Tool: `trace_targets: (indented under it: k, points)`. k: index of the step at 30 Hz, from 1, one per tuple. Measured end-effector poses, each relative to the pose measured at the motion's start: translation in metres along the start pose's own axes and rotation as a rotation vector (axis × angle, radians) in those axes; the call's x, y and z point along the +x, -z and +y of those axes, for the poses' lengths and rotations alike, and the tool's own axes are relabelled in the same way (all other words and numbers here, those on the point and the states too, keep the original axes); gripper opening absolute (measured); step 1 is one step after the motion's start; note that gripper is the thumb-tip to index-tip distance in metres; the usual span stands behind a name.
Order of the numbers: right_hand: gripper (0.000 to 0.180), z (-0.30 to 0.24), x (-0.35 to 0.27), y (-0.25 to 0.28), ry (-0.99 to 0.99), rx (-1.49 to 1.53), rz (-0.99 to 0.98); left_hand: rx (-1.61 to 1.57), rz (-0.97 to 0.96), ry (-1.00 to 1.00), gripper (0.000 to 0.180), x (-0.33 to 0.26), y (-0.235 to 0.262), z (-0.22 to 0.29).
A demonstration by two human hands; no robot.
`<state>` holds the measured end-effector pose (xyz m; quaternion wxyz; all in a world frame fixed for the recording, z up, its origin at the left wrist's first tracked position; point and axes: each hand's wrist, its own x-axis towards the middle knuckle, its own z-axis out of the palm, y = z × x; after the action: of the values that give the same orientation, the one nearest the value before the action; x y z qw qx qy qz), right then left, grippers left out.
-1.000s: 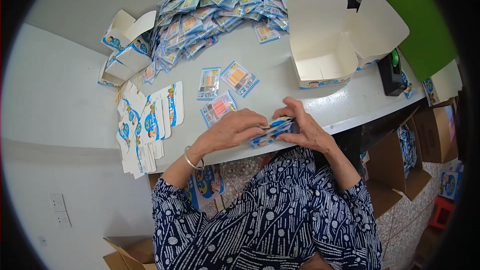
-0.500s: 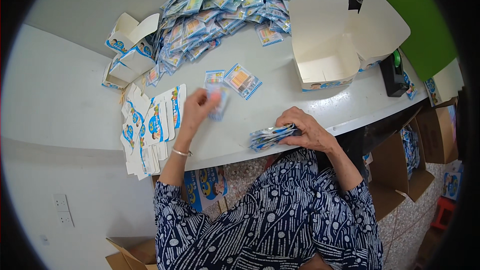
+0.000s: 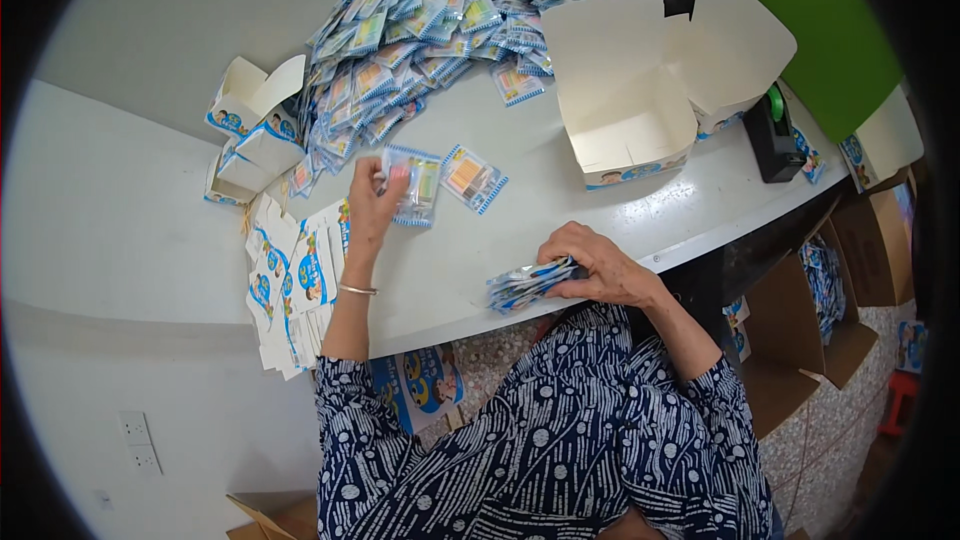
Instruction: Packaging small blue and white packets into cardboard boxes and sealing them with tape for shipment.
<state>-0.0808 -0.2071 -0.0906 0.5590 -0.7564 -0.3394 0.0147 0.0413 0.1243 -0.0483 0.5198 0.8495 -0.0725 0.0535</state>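
Observation:
My left hand point(image 3: 373, 202) pinches the left edge of a small flat plastic packet point(image 3: 421, 190) with blue striped ends, just over the table; motion blurs it, and I cannot tell whether a second packet lies under it. Just right of it a single packet point(image 3: 474, 180) with an orange-striped middle lies flat. In my right hand point(image 3: 603, 265) a stack of similar packets point(image 3: 522, 286) is gripped at one end, held near the table's front edge, its layers fanning out to the left.
A large heap of packets point(image 3: 430, 30) covers the table's back. Flat printed cartons point(image 3: 300, 280) and small open boxes point(image 3: 255, 130) stand left. Larger open white boxes point(image 3: 625, 120) and a black tape dispenser point(image 3: 775, 140) are right. Cardboard boxes point(image 3: 775, 320) stand below.
My left hand has moved left and slightly away from me, with a packet now between its fingers. My right hand keeps its grip on the stack. The whole view has shifted slightly.

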Motion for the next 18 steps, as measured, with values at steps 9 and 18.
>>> trace_targets:
  k: [9, 18]
  points:
    - [0.041, 0.001, 0.002, -0.001, 0.013, 0.0, -0.019, 0.491, -0.788, -0.403, 0.05, 0.052, -0.033, 0.047]
    - [0.045, -0.003, 0.002, 0.0, -0.028, 0.01, -0.022, 0.939, -0.842, -0.401, 0.07, 0.061, -0.038, 0.041]
